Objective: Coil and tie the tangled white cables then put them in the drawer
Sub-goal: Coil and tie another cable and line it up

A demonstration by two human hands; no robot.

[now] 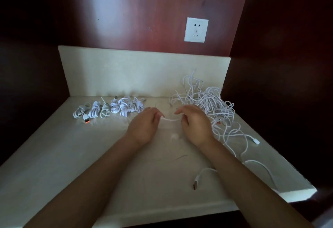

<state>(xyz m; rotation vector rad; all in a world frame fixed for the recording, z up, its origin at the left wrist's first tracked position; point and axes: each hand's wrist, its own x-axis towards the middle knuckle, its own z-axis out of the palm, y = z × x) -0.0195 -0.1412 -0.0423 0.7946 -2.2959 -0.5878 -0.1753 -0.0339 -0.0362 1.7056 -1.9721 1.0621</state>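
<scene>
A thin white cable stretch [170, 119] runs between the left hand [144, 126] and the right hand [195, 125], each grip pinched closed on it over the pale stone table [90, 164]; the tangled heap of white cables [210, 101] lies beside the right hand. Coiled white cable bundles [110, 109] line the back left; a white wall socket [196, 29] sits above.

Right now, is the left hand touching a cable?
Touching. In the head view, the left hand pinches a cable running across to the right hand.
</scene>
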